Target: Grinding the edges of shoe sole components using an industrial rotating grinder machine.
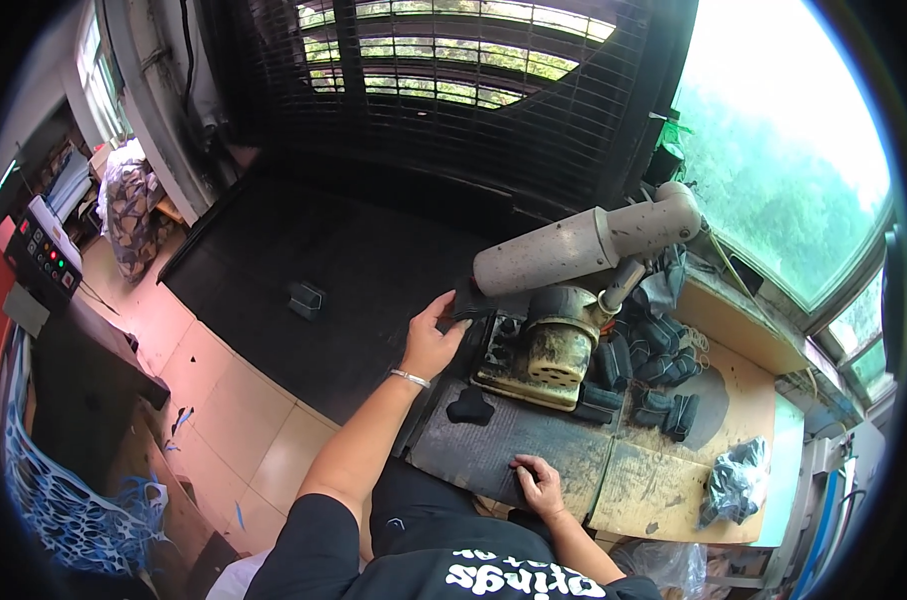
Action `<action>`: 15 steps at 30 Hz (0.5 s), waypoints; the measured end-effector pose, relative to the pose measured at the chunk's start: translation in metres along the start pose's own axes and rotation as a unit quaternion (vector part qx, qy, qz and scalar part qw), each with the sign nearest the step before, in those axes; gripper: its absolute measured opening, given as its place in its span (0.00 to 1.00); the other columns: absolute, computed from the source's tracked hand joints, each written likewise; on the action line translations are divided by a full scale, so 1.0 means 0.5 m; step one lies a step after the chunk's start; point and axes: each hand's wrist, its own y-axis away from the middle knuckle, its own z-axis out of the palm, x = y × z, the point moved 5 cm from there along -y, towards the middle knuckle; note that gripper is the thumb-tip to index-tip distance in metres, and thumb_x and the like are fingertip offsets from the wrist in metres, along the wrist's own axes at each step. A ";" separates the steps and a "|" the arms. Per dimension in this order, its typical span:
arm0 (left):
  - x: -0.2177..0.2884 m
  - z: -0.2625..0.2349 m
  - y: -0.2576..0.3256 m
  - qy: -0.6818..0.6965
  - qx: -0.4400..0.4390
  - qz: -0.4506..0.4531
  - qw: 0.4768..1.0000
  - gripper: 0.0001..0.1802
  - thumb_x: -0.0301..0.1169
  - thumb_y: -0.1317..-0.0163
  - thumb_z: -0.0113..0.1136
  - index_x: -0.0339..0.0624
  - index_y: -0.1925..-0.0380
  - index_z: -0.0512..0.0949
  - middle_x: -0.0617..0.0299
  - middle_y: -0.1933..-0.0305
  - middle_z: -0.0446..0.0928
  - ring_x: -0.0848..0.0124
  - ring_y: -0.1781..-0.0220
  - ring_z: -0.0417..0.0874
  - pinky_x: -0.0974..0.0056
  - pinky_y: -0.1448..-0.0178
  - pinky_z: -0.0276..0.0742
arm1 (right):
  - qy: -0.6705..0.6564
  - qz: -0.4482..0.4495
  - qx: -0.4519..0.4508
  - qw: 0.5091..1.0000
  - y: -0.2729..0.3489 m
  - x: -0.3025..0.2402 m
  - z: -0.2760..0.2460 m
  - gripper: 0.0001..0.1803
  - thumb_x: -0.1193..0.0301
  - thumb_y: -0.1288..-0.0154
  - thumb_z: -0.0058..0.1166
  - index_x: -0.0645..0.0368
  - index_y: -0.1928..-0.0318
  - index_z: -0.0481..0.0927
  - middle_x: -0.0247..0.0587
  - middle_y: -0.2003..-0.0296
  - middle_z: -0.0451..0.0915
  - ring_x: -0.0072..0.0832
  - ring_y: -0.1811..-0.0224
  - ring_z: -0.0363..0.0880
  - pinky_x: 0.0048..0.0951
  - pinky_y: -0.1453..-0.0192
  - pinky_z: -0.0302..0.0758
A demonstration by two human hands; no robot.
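My left hand [433, 336] is raised beside the machine, thumb and fingers closed on a small black padded piece [469, 303] below the end of a grey cylindrical arm [546, 256]. The piece's outline blends into the dark background. Just right of it stands a grimy yellowish machine [557, 350] with a round perforated part. My right hand [541, 486] rests near the front edge of the cardboard-covered table [534, 445], fingers loosely apart and holding nothing. Between my hands, a black shaped piece [471, 406] lies on the cardboard.
Several black pieces [664, 350] are heaped right of the machine, near a clear plastic bag [736, 482]. Another dark piece [306, 300] lies on the broad black surface [264, 250] at left. A control panel [49, 245] stands far left; a window [784, 150] is at right.
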 end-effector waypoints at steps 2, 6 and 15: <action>-0.001 0.010 -0.006 -0.014 -0.003 -0.005 1.000 0.26 0.22 0.45 0.67 0.30 0.44 0.76 0.51 0.56 0.86 0.67 0.54 0.87 0.64 0.47 0.79 | 0.005 -0.002 -0.001 1.000 0.001 0.000 0.002 0.11 0.76 0.36 0.55 0.62 0.54 0.82 0.45 0.60 0.86 0.39 0.55 0.85 0.32 0.48 0.78; 0.010 0.021 -0.008 -0.027 -0.021 -0.009 0.999 0.26 0.23 0.44 0.67 0.30 0.44 0.76 0.52 0.56 0.86 0.67 0.55 0.87 0.64 0.47 0.79 | 0.002 0.001 0.002 1.000 0.002 0.005 0.003 0.11 0.76 0.36 0.55 0.62 0.54 0.82 0.45 0.60 0.86 0.39 0.55 0.85 0.32 0.47 0.78; 0.000 -0.008 0.000 -0.012 -0.014 0.001 1.000 0.25 0.20 0.42 0.66 0.31 0.43 0.75 0.58 0.54 0.85 0.73 0.52 0.84 0.66 0.44 0.78 | 0.009 -0.008 0.007 1.000 0.000 0.006 -0.002 0.10 0.76 0.37 0.55 0.61 0.55 0.83 0.45 0.60 0.85 0.39 0.56 0.85 0.33 0.48 0.78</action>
